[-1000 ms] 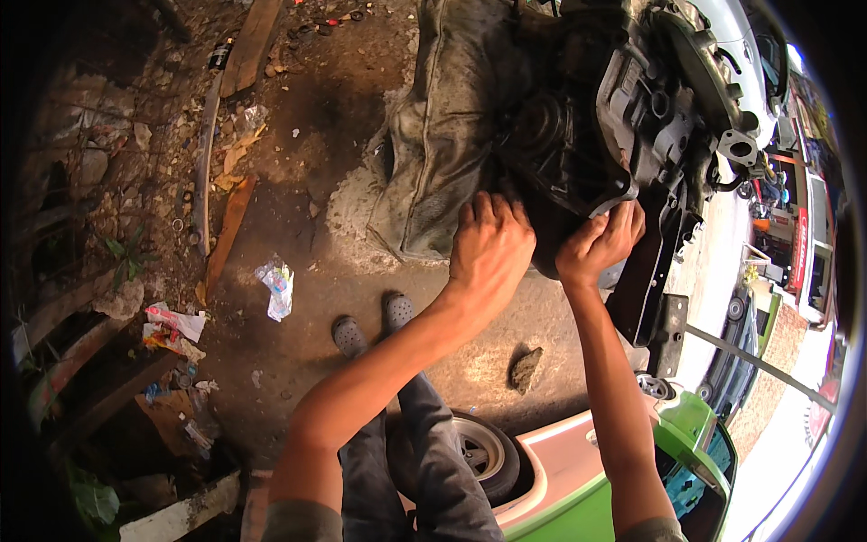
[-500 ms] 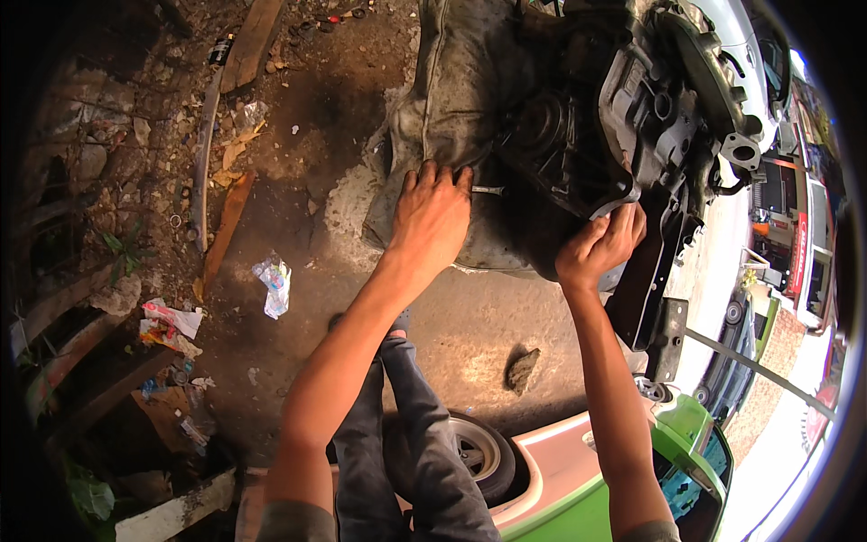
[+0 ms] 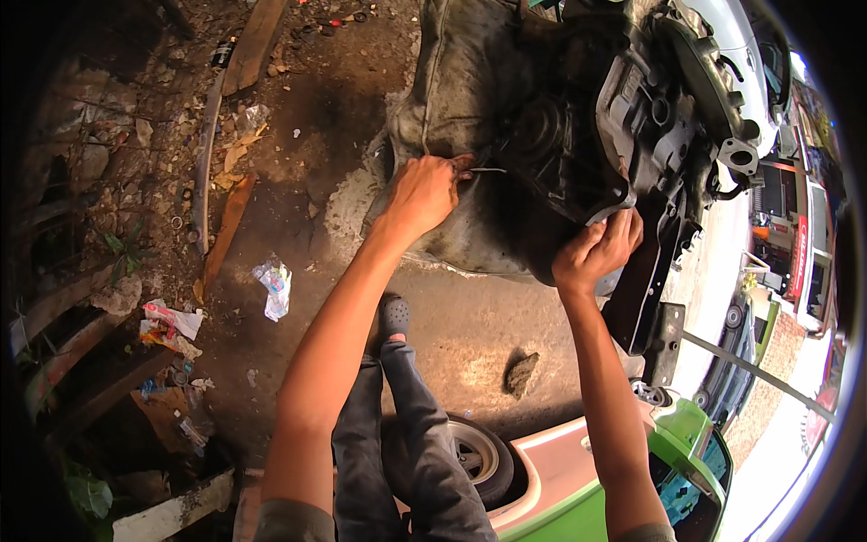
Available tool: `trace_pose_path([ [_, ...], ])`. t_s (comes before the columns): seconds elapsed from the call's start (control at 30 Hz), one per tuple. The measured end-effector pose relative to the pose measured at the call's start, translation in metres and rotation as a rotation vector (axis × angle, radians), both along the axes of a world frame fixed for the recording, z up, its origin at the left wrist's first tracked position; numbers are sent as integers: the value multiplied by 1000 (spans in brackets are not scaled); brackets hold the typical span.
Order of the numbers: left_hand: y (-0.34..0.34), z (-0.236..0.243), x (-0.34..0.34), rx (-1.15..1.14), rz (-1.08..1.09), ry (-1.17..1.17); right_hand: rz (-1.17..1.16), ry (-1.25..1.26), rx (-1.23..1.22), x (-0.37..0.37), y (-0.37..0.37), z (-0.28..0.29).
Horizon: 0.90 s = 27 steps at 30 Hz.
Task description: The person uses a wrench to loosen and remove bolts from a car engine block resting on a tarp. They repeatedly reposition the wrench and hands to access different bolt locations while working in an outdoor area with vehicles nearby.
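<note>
Engine [image 3: 664, 113], dark, greasy, upper ctr-right of view; dirty grey-brown sheet [image 3: 438, 86] spread at its left side; L hand [image 3: 423, 194] clenched round a thin metal tool [image 3: 489, 170], bright shaft pointing right twd engine, tip contact can't be told; R hand [image 3: 596, 253] at lower end of curved metal cover [image 3: 614, 126], fingers bent agst it, firm grip or mere touch can't be told; pulley [image 3: 539, 126], approx. mid-engine, in place; flanged pipe section [image 3: 741, 155] at R side, also in place; black metal panel [image 3: 637, 312] just beside R hand; status, as judged: work under way, unfinished; tool in hand, not seen seated on any fastener; no part seen fully detached; qty. done vs. left unclear, engine face too dark to count fasteners; below, on ground: stone [image 3: 521, 373], well apart from both hands.
</note>
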State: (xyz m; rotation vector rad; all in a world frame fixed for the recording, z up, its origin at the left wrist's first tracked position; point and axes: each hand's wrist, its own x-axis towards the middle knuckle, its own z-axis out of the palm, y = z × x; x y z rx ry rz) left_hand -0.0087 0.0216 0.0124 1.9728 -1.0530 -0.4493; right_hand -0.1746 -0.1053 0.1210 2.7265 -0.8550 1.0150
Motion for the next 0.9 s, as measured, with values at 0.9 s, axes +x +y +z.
trace_pose_path([
  [0.9,-15,-22,0,-127,143,52,35,-37,-7,-5,-4,-8],
])
